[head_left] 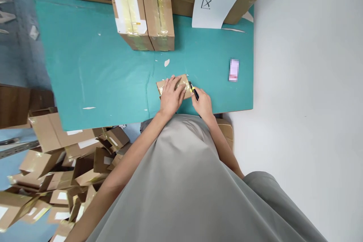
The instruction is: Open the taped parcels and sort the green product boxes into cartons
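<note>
A small cardboard box (183,79) with clear tape lies on the green table top near its front edge. My left hand (171,96) rests on it, fingers spread over the top face and pressing it down. In my right hand (202,102) is a black and yellow utility knife (195,92), gripped with the fingers wrapped round its handle. The knife's front end is at the right side of the small box; whether the blade touches the cardboard I cannot tell.
Two taped cartons (160,15) stand farther back on the green table (113,79). Behind them is a large box with a paper sign (218,0). A blurred pink item (233,70) lies at the right. Opened cartons (65,196) are heaped on the floor at left; a white wall (306,83) borders the right.
</note>
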{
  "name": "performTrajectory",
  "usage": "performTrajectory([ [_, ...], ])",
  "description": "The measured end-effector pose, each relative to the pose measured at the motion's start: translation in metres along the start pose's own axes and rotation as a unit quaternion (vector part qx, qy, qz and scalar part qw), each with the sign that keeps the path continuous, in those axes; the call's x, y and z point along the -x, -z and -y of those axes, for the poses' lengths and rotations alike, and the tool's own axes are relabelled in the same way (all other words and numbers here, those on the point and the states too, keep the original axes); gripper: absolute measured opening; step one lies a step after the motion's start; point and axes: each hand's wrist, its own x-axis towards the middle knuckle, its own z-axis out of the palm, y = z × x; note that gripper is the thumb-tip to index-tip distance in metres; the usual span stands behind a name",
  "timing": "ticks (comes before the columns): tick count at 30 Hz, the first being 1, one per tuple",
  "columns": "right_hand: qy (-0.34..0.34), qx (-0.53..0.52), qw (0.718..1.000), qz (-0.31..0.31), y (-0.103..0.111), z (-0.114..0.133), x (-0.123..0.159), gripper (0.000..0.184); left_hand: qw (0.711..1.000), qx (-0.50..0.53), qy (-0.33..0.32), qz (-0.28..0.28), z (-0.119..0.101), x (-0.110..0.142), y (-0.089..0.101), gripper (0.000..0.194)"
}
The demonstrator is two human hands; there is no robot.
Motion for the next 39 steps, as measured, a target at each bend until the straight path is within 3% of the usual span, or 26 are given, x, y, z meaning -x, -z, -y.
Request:
performTrajectory([
  [6, -0.011, 0.047, 0.998, 0.03, 0.014, 0.012, -0.001, 0.053, 1.0, -0.009, 0.003, -0.002, -0.002, 0.003, 0.0, 0.043],
  [13, -0.002, 0.08, 0.995, 0.06, 0.031, 0.019, -0.017, 0.043, 1.0, -0.026, -0.001, -0.005, -0.002, 0.005, -0.003, 0.041],
  [23, -0.032, 0.072, 0.995, 0.064, 0.032, 0.022, 0.006, 0.046, 0.999, -0.041, -0.005, -0.006, 0.001, 0.005, -0.003, 0.034],
  [30, -0.047, 0.084, 0.993, 0.069, 0.032, 0.032, 0.0, 0.049, 0.999, -0.042, -0.001, -0.001, 0.002, 0.006, -0.004, 0.037],
  [39, -0.043, 0.106, 0.989, 0.092, 0.043, 0.038, -0.007, 0.041, 0.998, -0.054, -0.016, -0.01, 0.008, 0.009, -0.008, 0.038],
])
